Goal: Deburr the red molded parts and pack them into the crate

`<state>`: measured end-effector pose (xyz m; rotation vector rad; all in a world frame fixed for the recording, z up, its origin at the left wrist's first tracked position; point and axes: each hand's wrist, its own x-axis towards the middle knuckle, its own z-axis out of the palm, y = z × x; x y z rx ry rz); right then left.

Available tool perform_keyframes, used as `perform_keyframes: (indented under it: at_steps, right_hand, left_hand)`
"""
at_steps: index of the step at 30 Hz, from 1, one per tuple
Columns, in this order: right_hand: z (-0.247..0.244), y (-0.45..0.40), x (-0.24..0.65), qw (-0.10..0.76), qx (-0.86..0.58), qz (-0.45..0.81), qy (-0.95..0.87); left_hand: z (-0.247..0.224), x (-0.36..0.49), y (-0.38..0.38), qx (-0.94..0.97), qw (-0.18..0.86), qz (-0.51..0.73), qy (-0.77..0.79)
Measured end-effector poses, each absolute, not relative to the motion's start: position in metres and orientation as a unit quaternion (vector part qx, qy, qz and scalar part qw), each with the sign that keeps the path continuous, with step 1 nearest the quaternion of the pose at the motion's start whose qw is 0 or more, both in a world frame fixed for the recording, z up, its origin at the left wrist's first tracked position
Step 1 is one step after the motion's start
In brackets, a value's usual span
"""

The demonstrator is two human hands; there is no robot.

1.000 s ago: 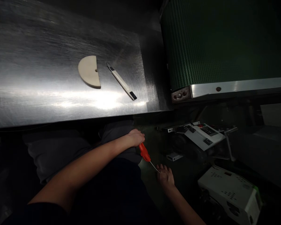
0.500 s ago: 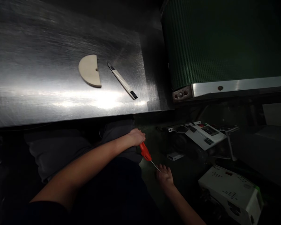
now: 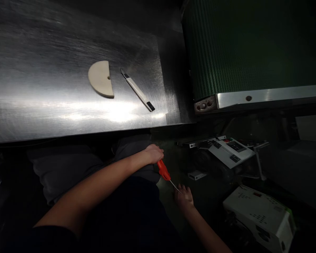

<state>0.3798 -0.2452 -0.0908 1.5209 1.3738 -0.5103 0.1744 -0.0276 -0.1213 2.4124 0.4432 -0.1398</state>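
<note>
Below the table's front edge, my left hand [image 3: 155, 154] is closed around the orange handle of a tool [image 3: 163, 170] with a thin metal shaft. The shaft slants down and right to my right hand [image 3: 184, 197]. There the fingers are curled at the shaft's far end, and whatever they hold is too dark and small to make out. On the metal table above lie a cream half-disc [image 3: 100, 78] with a small notch in its straight side and a white craft knife [image 3: 138, 91] with its blade exposed, pointing up and left.
The brushed metal table [image 3: 42, 102] ends just above my hands. At its right stands a green ribbed conveyor belt [image 3: 226, 52] with a metal side rail [image 3: 274, 94]. Lower right are a grey control box [image 3: 230, 153] on a frame and a pale vented machine housing [image 3: 258, 211].
My right hand has shifted very slightly to the left by the shaft's tip. My left hand keeps its hold on the orange handle, and the table items stay put.
</note>
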Motion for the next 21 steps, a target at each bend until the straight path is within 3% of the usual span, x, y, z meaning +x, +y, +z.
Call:
perform_keyframes:
  at_steps: [7, 21]
  right_hand:
    - [-0.087, -0.239, 0.373, 0.513, 0.618, -0.214, 0.556]
    - [-0.090, -0.259, 0.392, 0.462, 0.647, -0.180, 0.579]
  left_hand:
    - [-0.120, 0.174, -0.027, 0.927, 0.333, -0.059, 0.162]
    - [-0.114, 0.174, -0.027, 0.923, 0.331, -0.079, 0.178]
